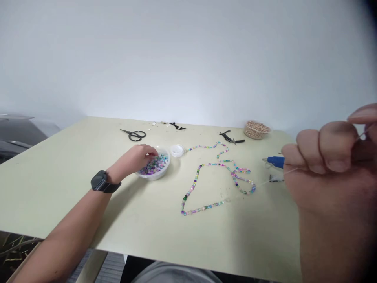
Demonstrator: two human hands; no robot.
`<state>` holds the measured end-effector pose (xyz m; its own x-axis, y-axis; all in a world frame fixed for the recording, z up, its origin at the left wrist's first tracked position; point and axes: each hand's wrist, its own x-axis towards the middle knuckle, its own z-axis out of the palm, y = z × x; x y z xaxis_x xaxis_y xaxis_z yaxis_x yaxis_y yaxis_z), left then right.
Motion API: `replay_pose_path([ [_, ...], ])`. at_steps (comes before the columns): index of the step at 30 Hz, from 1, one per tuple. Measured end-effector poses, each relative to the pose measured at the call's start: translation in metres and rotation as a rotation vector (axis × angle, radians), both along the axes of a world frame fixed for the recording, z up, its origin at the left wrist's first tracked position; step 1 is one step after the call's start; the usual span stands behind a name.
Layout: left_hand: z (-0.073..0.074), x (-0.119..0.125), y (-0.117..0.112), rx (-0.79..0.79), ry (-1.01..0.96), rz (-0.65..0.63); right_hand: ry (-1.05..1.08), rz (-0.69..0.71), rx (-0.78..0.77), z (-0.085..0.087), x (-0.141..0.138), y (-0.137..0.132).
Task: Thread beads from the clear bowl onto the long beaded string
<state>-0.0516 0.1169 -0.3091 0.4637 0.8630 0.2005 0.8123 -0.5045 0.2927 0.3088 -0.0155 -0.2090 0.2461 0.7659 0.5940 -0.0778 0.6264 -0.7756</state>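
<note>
- The left hand, with one black wristwatch, curls over the bowl, fingertips among the beads; whether it pinches any, I cannot tell.
- The right hand, raised near the camera, pinches one thin thread between thumb and fingers.
- One long multicoloured bead strand lies looped on the bench, between the hands.
- One clear bowl of mixed beads sits under the left hand, one small white lid just beside it.
- One blue-tipped tool lies just past the right hand.
- Farther off lie one pair of black-handled scissors, one pair of pliers and one tub of tan beads.
</note>
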Motion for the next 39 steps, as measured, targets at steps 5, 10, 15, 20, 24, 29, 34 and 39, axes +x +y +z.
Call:
replay_pose_path([
  [5, 0.001, 0.006, -0.003, 0.032, 0.004, -0.019, 0.129, 0.096, -0.121, -0.020, -0.007, 0.011],
  [10, 0.001, 0.010, -0.004, 0.020, -0.035, -0.043, 0.136, 0.197, -0.240, -0.054, -0.015, 0.021],
  [15, -0.001, 0.013, -0.001, -0.046, -0.021, -0.101, 0.116, 0.237, -0.312, -0.070, -0.022, 0.021],
  [20, -0.002, 0.012, 0.001, -0.082, -0.020, -0.120, 0.134, 0.277, -0.338, -0.075, -0.029, 0.022],
  [24, -0.002, 0.013, 0.001, -0.094, -0.017, -0.111, 0.116, 0.326, -0.370, -0.081, -0.035, 0.023],
  [29, -0.001, 0.012, 0.002, -0.068, -0.008, -0.129, 0.094, 0.364, -0.384, -0.087, -0.041, 0.021],
  [34, 0.006, 0.024, -0.016, -0.073, -0.326, -0.143, 0.001, 0.335, -0.383, -0.094, -0.048, 0.019],
  [39, 0.007, 0.051, -0.046, -0.262, -0.749, -0.234, -0.245, 0.205, -0.300, -0.101, -0.057, 0.011],
])
